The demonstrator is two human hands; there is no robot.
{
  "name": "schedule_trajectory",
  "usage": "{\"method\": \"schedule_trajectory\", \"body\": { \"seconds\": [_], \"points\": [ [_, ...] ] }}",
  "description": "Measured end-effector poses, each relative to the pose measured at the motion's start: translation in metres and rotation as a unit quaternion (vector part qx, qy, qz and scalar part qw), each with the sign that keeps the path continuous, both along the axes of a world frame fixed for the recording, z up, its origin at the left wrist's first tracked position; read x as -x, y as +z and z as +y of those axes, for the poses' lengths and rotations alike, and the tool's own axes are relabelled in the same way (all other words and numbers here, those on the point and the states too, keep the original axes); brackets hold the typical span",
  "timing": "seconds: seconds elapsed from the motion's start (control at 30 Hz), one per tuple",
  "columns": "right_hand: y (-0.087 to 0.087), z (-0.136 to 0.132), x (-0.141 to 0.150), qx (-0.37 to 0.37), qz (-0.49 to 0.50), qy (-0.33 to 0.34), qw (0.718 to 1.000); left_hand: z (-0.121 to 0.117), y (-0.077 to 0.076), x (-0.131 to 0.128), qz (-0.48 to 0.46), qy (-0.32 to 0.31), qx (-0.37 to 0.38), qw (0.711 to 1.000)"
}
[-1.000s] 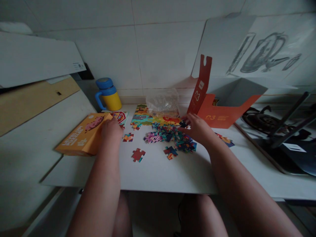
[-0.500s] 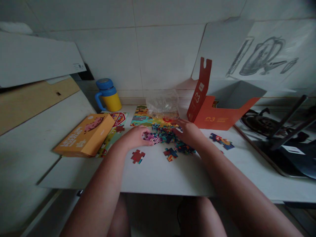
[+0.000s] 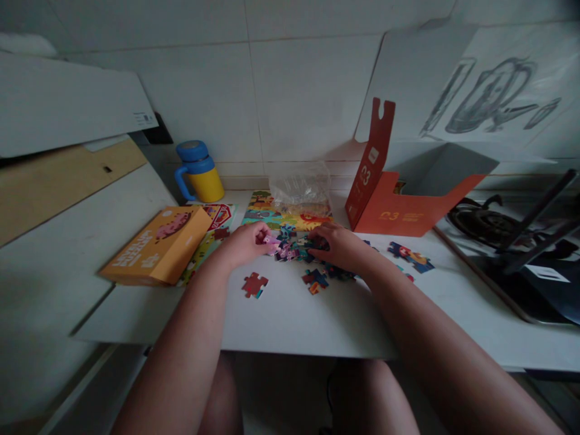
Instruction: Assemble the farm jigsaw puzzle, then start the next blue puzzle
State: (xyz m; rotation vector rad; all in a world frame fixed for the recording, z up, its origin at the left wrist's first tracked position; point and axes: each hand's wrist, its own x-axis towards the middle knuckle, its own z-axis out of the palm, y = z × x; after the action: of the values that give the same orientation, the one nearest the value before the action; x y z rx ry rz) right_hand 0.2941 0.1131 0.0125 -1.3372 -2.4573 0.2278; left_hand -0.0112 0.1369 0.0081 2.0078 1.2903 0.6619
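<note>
My left hand [image 3: 248, 244] pinches a purple puzzle piece [image 3: 272, 241] at the left side of the pile. More pink and purple pieces [image 3: 287, 252] lie just below its fingertips. My right hand [image 3: 338, 246] rests on the dark blue-green puzzle pieces [image 3: 304, 248], thumb and fingers curved apart with dark pieces between them. In front of the pile lie a red puzzle piece [image 3: 255, 284] and a dark blue and orange piece [image 3: 315, 281]. Part of the pile is hidden under my right hand and wrist.
Behind the pile, a clear plastic bag [image 3: 301, 190] lies on a colourful animal picture sheet [image 3: 260, 214]. An orange puzzle box [image 3: 156, 244] and a blue-yellow mug [image 3: 202, 175] stand left. Right are an open red box [image 3: 394, 208], joined pieces [image 3: 411, 256] and a gas stove [image 3: 512, 260].
My left hand has lifted slightly and brought the purple piece up from the pile. My right hand has shifted a little, its fingers curling more over the dark pieces.
</note>
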Motion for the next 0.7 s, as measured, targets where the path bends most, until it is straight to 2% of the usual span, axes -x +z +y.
{"method": "schedule_trajectory", "body": {
  "seconds": [0.17, 0.27, 0.37, 0.43, 0.53, 0.6, 0.7],
  "points": [
    [0.005, -0.006, -0.008, 0.037, 0.033, -0.013, 0.999, 0.006, 0.002, -0.004, -0.12, 0.062, 0.029, 0.99],
    [0.002, -0.003, -0.011, -0.009, 0.088, -0.044, 0.995, 0.008, 0.006, -0.007, -0.17, 0.144, 0.015, 0.975],
    [-0.005, 0.005, -0.011, -0.071, 0.115, -0.115, 0.984, 0.006, 0.011, -0.005, -0.14, 0.187, 0.031, 0.972],
    [-0.01, 0.012, -0.009, -0.08, 0.104, -0.142, 0.981, 0.002, 0.014, 0.002, -0.084, 0.171, 0.079, 0.978],
    [-0.014, 0.02, -0.008, -0.073, 0.077, -0.144, 0.984, -0.002, 0.017, 0.014, -0.009, 0.125, 0.14, 0.982],
    [-0.014, 0.021, -0.007, -0.072, 0.066, -0.131, 0.987, -0.004, 0.017, 0.018, 0.025, 0.095, 0.146, 0.984],
    [-0.011, 0.016, -0.005, -0.07, 0.063, -0.083, 0.992, -0.004, 0.015, 0.015, 0.058, 0.067, 0.112, 0.99]
  ]
}}
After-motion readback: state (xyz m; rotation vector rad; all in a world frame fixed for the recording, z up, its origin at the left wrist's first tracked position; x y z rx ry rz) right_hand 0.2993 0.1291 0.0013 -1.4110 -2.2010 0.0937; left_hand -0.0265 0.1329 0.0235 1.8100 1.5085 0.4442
